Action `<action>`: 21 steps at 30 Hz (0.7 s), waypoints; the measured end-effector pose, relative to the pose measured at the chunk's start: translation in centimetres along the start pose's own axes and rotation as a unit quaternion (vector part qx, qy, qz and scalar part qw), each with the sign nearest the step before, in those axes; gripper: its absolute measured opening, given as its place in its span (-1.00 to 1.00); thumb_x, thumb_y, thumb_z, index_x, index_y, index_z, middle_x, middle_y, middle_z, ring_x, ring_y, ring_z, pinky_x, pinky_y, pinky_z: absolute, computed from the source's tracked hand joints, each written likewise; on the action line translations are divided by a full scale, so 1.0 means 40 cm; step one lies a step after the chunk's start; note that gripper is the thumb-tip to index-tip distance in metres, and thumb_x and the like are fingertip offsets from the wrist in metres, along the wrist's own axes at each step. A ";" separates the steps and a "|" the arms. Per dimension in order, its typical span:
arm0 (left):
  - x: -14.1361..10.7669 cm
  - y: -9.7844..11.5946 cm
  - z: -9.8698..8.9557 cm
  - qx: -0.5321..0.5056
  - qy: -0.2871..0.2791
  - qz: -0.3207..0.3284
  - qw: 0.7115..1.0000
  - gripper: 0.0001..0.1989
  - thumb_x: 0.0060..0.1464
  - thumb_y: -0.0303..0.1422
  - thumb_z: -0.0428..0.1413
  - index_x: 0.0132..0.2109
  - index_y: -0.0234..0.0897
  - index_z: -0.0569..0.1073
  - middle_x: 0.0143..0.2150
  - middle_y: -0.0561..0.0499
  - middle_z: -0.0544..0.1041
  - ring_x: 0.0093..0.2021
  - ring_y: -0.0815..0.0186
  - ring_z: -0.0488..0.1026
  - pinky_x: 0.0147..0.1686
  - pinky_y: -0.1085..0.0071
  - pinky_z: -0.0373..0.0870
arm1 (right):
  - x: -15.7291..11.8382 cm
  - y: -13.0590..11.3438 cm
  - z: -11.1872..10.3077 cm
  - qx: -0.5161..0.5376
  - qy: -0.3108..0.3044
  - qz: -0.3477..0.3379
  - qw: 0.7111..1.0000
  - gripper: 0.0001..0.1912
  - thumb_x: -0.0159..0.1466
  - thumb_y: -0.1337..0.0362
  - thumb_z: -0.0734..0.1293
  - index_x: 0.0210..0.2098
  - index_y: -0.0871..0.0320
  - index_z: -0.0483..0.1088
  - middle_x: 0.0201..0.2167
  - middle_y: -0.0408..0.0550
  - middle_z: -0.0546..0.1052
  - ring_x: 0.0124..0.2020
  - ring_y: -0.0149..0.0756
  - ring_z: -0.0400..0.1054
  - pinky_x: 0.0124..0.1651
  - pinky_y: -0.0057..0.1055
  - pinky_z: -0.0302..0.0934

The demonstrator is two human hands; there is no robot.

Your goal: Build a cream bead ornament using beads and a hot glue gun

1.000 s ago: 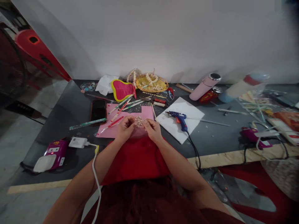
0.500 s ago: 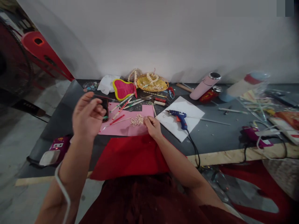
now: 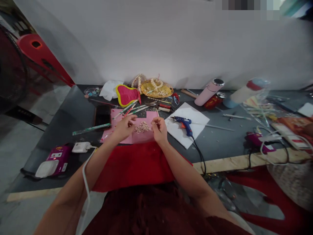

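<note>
Where fingers (image 3: 131, 118) face inward, pale pieces (image 3: 142, 127) lie between.

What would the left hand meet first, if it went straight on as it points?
Probably the pile of small pale pieces; depth is unclear, so the left hand might pass above it.

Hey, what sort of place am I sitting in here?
Probably a small craft workspace: there's a blue glue gun on a white sheet, a heap of small pale pieces on pink sheet material, and a yellow basket holding more pale pieces.
</note>
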State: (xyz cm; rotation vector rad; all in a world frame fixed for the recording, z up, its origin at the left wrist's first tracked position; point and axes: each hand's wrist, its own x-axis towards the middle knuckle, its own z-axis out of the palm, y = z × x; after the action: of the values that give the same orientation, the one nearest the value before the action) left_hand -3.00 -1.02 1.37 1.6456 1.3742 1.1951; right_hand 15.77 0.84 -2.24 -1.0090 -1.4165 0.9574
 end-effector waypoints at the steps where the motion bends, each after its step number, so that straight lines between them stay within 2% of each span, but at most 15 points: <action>1: -0.004 -0.015 0.014 0.053 -0.010 0.018 0.998 -0.67 -0.12 -0.47 0.15 -0.12 -0.22 0.46 -0.18 -0.05 0.51 -0.38 0.33 0.42 -0.28 0.34 0.36 | 0.005 0.004 -0.004 -0.017 0.005 -0.010 1.000 -0.82 0.28 0.15 0.19 -0.19 0.11 0.21 -0.38 -0.16 0.34 -0.53 -0.49 0.16 -0.45 -0.52 0.13; 3: -0.016 -0.034 0.033 0.131 -0.026 0.068 0.989 -0.70 -0.08 -0.48 0.11 -0.13 -0.19 0.48 -0.14 -0.08 0.51 -0.17 0.20 0.43 -0.10 0.25 0.31 | 0.017 0.007 -0.016 -0.074 -0.013 -0.031 0.997 -0.85 0.26 0.25 0.20 -0.17 0.12 0.22 -0.32 -0.12 0.36 -0.48 -0.47 0.20 -0.39 -0.50 0.17; 6: -0.036 -0.048 0.044 0.205 -0.073 0.112 0.970 -0.69 0.02 -0.47 0.02 -0.07 -0.18 0.45 -0.10 -0.09 0.50 -0.03 0.13 0.37 0.00 0.20 0.25 | 0.039 0.004 -0.032 -0.199 -0.109 -0.061 0.972 -0.77 0.23 0.42 0.15 -0.13 0.15 0.29 -0.18 -0.01 0.40 -0.28 -0.35 0.30 -0.18 -0.39 0.23; 8: -0.042 -0.057 0.043 0.240 -0.069 0.127 0.960 -0.69 0.07 -0.47 -0.04 -0.05 -0.21 0.43 -0.08 -0.12 0.49 -0.02 0.13 0.36 0.02 0.18 0.23 | 0.053 -0.001 -0.035 -0.291 -0.187 -0.083 0.934 -0.63 0.18 0.52 0.14 -0.06 0.16 0.31 -0.08 0.05 0.38 -0.11 -0.26 0.29 -0.02 -0.30 0.20; 10: -0.042 -0.066 0.041 0.264 -0.048 0.136 0.954 -0.68 0.09 -0.49 -0.08 -0.04 -0.23 0.43 -0.07 -0.14 0.48 -0.02 0.12 0.35 0.03 0.17 0.22 | 0.061 -0.005 -0.030 -0.376 -0.240 -0.100 0.890 -0.54 0.14 0.57 0.14 -0.01 0.17 0.33 -0.04 0.08 0.38 -0.05 -0.19 0.25 0.04 -0.24 0.15; 13: -0.041 -0.078 0.038 0.287 -0.047 0.147 0.945 -0.62 0.03 -0.56 -0.07 -0.03 -0.23 0.43 -0.07 -0.15 0.48 -0.02 0.10 0.35 0.05 0.15 0.20 | 0.060 -0.006 -0.017 -0.457 -0.251 -0.113 0.846 -0.54 0.13 0.57 0.17 -0.01 0.17 0.37 -0.05 0.09 0.40 -0.06 -0.11 0.21 0.03 -0.20 0.14; 15: -0.043 -0.080 0.037 0.302 -0.065 0.157 0.938 -0.57 -0.01 -0.59 -0.06 -0.02 -0.21 0.44 -0.05 -0.15 0.48 -0.02 0.09 0.35 0.06 0.14 0.19 | 0.055 -0.006 -0.015 -0.466 -0.255 -0.122 0.839 -0.57 0.15 0.55 0.18 -0.05 0.16 0.40 -0.09 0.08 0.43 -0.08 -0.12 0.21 0.01 -0.22 0.14; 18: -0.050 -0.080 0.036 0.330 -0.081 0.163 0.926 -0.57 -0.02 -0.59 -0.04 -0.04 -0.18 0.46 -0.03 -0.12 0.49 -0.04 0.10 0.35 0.04 0.15 0.20 | 0.051 -0.005 -0.026 -0.440 -0.269 -0.132 0.847 -0.64 0.17 0.54 0.18 -0.13 0.16 0.45 -0.17 0.05 0.46 -0.10 -0.16 0.21 0.03 -0.26 0.14; 21: -0.054 -0.075 0.034 0.365 -0.094 0.148 0.915 -0.61 0.01 -0.57 -0.04 -0.05 -0.17 0.47 -0.02 -0.07 0.49 -0.04 0.13 0.33 0.04 0.17 0.20 | 0.052 -0.004 -0.038 -0.429 -0.261 -0.135 0.854 -0.62 0.18 0.52 0.17 -0.07 0.19 0.42 -0.14 0.04 0.45 -0.08 -0.18 0.20 0.05 -0.27 0.12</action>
State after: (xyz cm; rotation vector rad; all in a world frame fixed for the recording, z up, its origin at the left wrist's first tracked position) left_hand -2.85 -2.39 -2.34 2.4861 1.5876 0.6583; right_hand 17.18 2.79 -1.33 -1.1628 -2.4936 0.3559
